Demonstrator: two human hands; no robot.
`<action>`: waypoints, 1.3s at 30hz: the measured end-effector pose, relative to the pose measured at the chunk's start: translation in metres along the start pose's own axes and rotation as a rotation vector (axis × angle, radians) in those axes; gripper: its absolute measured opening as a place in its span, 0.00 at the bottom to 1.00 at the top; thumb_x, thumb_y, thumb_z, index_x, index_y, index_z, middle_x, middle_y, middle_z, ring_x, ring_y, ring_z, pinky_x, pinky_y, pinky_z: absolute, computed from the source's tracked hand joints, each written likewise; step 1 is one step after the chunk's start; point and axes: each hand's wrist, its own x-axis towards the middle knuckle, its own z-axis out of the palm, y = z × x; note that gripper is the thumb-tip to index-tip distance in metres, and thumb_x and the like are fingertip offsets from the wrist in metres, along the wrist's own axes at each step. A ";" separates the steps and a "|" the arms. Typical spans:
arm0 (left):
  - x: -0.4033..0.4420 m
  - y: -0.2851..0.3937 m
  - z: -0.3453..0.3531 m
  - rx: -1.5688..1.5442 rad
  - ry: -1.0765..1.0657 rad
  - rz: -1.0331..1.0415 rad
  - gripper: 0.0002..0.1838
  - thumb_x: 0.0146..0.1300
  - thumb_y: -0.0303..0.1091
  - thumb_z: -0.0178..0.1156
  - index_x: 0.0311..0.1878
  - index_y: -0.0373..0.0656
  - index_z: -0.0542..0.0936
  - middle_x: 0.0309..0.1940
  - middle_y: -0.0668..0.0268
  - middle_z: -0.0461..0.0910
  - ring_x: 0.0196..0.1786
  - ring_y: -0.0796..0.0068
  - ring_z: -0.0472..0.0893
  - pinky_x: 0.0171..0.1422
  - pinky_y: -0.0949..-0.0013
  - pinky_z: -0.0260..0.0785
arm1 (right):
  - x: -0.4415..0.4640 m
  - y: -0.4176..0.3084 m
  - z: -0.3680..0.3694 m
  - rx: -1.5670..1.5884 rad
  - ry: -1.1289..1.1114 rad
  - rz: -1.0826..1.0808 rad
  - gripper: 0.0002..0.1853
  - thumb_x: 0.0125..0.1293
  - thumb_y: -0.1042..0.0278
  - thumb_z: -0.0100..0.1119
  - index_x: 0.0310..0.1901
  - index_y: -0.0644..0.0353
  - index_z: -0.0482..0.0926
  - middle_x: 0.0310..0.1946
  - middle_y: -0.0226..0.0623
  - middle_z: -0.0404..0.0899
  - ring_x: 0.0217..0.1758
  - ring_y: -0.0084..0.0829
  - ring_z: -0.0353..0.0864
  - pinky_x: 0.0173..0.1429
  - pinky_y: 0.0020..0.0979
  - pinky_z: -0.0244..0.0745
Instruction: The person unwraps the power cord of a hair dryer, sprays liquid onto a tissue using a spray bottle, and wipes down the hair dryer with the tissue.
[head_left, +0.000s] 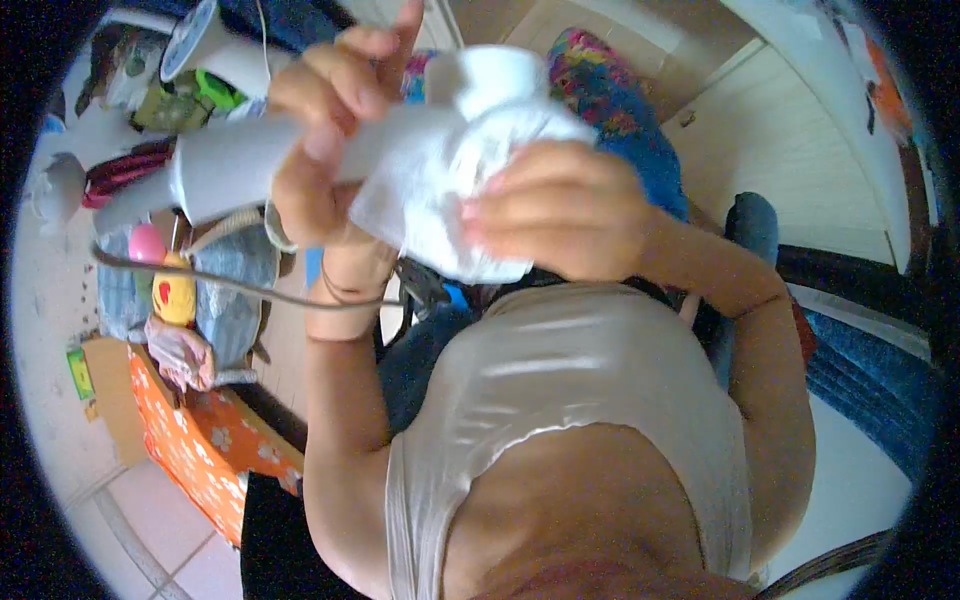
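Just in front of the shiny top (600, 345), the left hand (325, 140) curls around a long pale tool (235, 165), and the right hand (560, 215), fingers bent, holds a crumpled white cloth (445, 215) at one end of it.

Grey appliance (240, 160): one (the landmark here, partly blurred)
Hands: two, a left hand (318, 145) on the grey appliance, a right hand (565, 210) to its right
Crumpled white sheet (480, 200): one, at the appliance's right end (cloth or plastic, I cannot tell)
Cord (250, 290): one, curving below the appliance
Pink ball (147, 243): one, just below the appliance's left end
Yellow item (175, 290): one, below the appliance
Orange flowered cloth (195, 430): one, well below the appliance
Bright green item (218, 88): one, above the appliance
White tapered object (205, 45): one, above the appliance
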 end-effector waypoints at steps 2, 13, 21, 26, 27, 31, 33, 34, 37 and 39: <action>-0.002 0.001 0.006 -0.021 0.006 -0.016 0.08 0.53 0.37 0.55 0.28 0.48 0.65 0.30 0.66 0.69 0.51 0.63 0.70 0.71 0.44 0.47 | 0.002 0.012 -0.007 0.000 0.000 -0.062 0.10 0.52 0.67 0.58 0.37 0.55 0.81 0.42 0.31 0.81 0.44 0.30 0.79 0.50 0.29 0.75; 0.005 -0.016 0.015 0.032 0.056 0.034 0.09 0.53 0.37 0.54 0.25 0.47 0.65 0.26 0.69 0.67 0.46 0.67 0.71 0.70 0.45 0.51 | 0.001 0.038 -0.015 -0.094 0.169 -0.063 0.07 0.50 0.73 0.60 0.33 0.59 0.82 0.37 0.34 0.81 0.40 0.32 0.80 0.44 0.30 0.77; 0.099 -0.095 0.020 -0.027 0.163 0.099 0.05 0.52 0.31 0.52 0.27 0.41 0.67 0.28 0.61 0.70 0.45 0.62 0.72 0.67 0.46 0.56 | 0.028 0.148 -0.068 -0.130 0.334 0.497 0.08 0.59 0.70 0.57 0.40 0.60 0.77 0.33 0.38 0.80 0.35 0.37 0.79 0.39 0.33 0.73; 0.135 -0.128 0.002 0.000 0.147 0.136 0.07 0.51 0.32 0.53 0.26 0.42 0.67 0.28 0.60 0.70 0.45 0.61 0.73 0.67 0.45 0.56 | 0.019 0.297 -0.142 -0.715 0.166 0.849 0.20 0.62 0.50 0.54 0.49 0.56 0.71 0.26 0.46 0.80 0.30 0.45 0.80 0.34 0.40 0.74; 0.140 -0.132 0.000 -0.012 0.134 0.140 0.07 0.51 0.32 0.53 0.26 0.42 0.67 0.28 0.60 0.70 0.45 0.61 0.73 0.67 0.45 0.55 | 0.015 0.318 -0.152 -0.876 0.070 0.877 0.22 0.61 0.47 0.54 0.48 0.55 0.71 0.24 0.47 0.80 0.29 0.46 0.80 0.33 0.42 0.74; 0.162 -0.153 -0.002 0.082 0.141 0.067 0.12 0.47 0.40 0.54 0.26 0.43 0.65 0.27 0.62 0.67 0.44 0.60 0.72 0.69 0.44 0.54 | 0.005 0.368 -0.164 -1.023 -0.104 0.814 0.20 0.60 0.45 0.53 0.41 0.55 0.72 0.20 0.46 0.78 0.27 0.47 0.80 0.30 0.45 0.73; 0.173 -0.166 -0.003 0.077 0.139 0.073 0.12 0.47 0.40 0.54 0.26 0.43 0.65 0.27 0.62 0.67 0.44 0.60 0.72 0.69 0.43 0.53 | 0.003 0.380 -0.166 -0.984 -0.088 0.806 0.20 0.60 0.45 0.54 0.40 0.54 0.72 0.20 0.46 0.78 0.26 0.47 0.80 0.29 0.45 0.73; 0.176 -0.173 -0.003 0.073 0.140 0.070 0.12 0.47 0.40 0.54 0.26 0.44 0.65 0.27 0.62 0.67 0.44 0.60 0.72 0.69 0.43 0.53 | 0.001 0.387 -0.167 -0.963 -0.084 0.809 0.20 0.59 0.44 0.54 0.40 0.54 0.73 0.20 0.46 0.78 0.26 0.47 0.80 0.29 0.45 0.73; 0.192 -0.193 -0.002 0.061 0.152 0.046 0.12 0.47 0.40 0.54 0.26 0.43 0.65 0.27 0.61 0.67 0.44 0.60 0.71 0.68 0.42 0.53 | 0.006 0.403 -0.170 -0.968 -0.063 0.839 0.21 0.59 0.43 0.54 0.39 0.53 0.73 0.20 0.45 0.79 0.26 0.47 0.80 0.29 0.44 0.74; 0.204 -0.205 0.002 0.054 0.139 0.039 0.11 0.48 0.40 0.53 0.26 0.43 0.65 0.28 0.61 0.68 0.44 0.61 0.71 0.68 0.43 0.54 | 0.008 0.419 -0.173 -0.967 -0.067 0.848 0.21 0.59 0.43 0.54 0.39 0.53 0.74 0.20 0.45 0.79 0.26 0.46 0.81 0.28 0.44 0.74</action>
